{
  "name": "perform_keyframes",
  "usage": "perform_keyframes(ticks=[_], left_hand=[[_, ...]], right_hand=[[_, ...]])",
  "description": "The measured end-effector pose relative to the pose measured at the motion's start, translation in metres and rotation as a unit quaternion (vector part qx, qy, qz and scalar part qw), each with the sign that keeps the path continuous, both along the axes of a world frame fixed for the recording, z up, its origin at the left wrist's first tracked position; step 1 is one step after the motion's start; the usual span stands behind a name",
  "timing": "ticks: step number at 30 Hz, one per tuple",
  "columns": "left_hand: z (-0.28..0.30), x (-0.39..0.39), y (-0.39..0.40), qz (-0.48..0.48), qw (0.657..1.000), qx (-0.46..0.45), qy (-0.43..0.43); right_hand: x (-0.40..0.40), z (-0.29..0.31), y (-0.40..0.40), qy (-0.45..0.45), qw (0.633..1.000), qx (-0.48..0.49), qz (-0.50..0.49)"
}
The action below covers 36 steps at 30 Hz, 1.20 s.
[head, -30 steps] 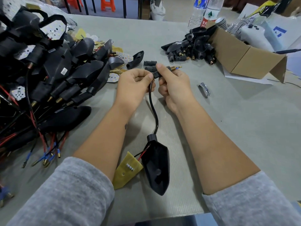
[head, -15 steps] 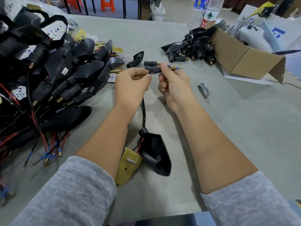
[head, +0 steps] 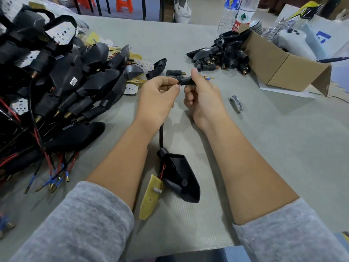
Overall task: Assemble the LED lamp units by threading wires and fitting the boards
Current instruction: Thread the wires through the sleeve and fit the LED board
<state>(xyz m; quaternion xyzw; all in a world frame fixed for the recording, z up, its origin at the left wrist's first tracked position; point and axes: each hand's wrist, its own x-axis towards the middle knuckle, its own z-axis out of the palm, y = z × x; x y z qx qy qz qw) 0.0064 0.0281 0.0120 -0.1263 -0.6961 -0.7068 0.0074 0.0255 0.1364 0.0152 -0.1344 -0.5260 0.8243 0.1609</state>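
**Both hands on the black stem above the worktop**

The right hand [head: 203, 100] grips a short black stem sleeve [head: 186, 81] between thumb and curled fingers, holding it level. Brass-tipped wire ends [head: 209, 78] poke out of the sleeve toward 3 o'clock. The left hand [head: 156, 100] pinches the sleeve's other end with thumb and forefinger, the two hands nearly touching.

A black cable [head: 161, 136] drops from under the left hand toward 6 o'clock and enters a black lamp housing [head: 180, 178] lying on the grey worktop [head: 283, 148] between the forearms. Red and black wires leave the housing's mouth and reach a yellow LED board [head: 151, 197], which lies just beside the housing at its 8 o'clock.

At 9 o'clock sits a big heap of wired lamp units [head: 56, 87]. At 1 o'clock a smaller pile of black parts [head: 224, 55] spills beside a cardboard box [head: 279, 67]. A small shiny metal piece [head: 236, 103] lies at 3 o'clock from the right hand.
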Motion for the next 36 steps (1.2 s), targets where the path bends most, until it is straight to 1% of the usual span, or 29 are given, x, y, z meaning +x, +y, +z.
perform_keyframes(ticks=[4,8,12,15,18,21,23,27,32,34,36], left_hand=[[0.0003,0.0000,-0.0019,0.006,1.000,0.009,-0.013],[0.0000,-0.0009,-0.0034,-0.008,1.000,-0.022,0.020],[0.0003,-0.0003,-0.0043,-0.033,0.996,-0.066,0.053],[0.0014,0.0008,-0.0055,-0.030,0.993,-0.083,0.073],[0.0015,0.0013,-0.0049,-0.019,0.997,-0.066,0.046],[0.0039,0.0033,-0.0047,-0.027,0.999,-0.032,-0.020],[0.0057,0.0041,-0.0050,-0.044,0.998,-0.031,-0.041],[0.0075,0.0038,-0.0073,-0.057,0.997,-0.030,-0.042],[0.0075,0.0060,-0.0094,-0.077,0.996,-0.031,-0.032],[0.0080,0.0065,-0.0087,-0.078,0.996,-0.031,-0.030],[0.0098,0.0057,-0.0079,-0.071,0.996,-0.019,-0.054]], right_hand=[[-0.0003,0.0014,0.0012,0.015,1.000,-0.018,0.016],[-0.0015,0.0021,0.0006,0.006,1.000,-0.017,0.010],[-0.0016,0.0016,0.0024,-0.014,0.999,0.031,0.003],[-0.0009,0.0013,0.0030,-0.006,0.998,0.057,0.008],[-0.0003,0.0011,0.0019,-0.002,0.998,0.068,0.008],[-0.0004,0.0013,0.0037,0.005,0.999,0.036,-0.015],[-0.0004,0.0016,0.0058,0.007,0.999,0.015,-0.031],[0.0014,0.0026,0.0072,0.002,0.999,0.022,-0.030],[0.0027,0.0041,0.0027,-0.011,0.995,0.098,-0.010],[0.0026,0.0042,0.0024,-0.013,0.994,0.105,-0.006],[0.0019,0.0043,0.0026,-0.014,0.996,0.093,-0.010]])
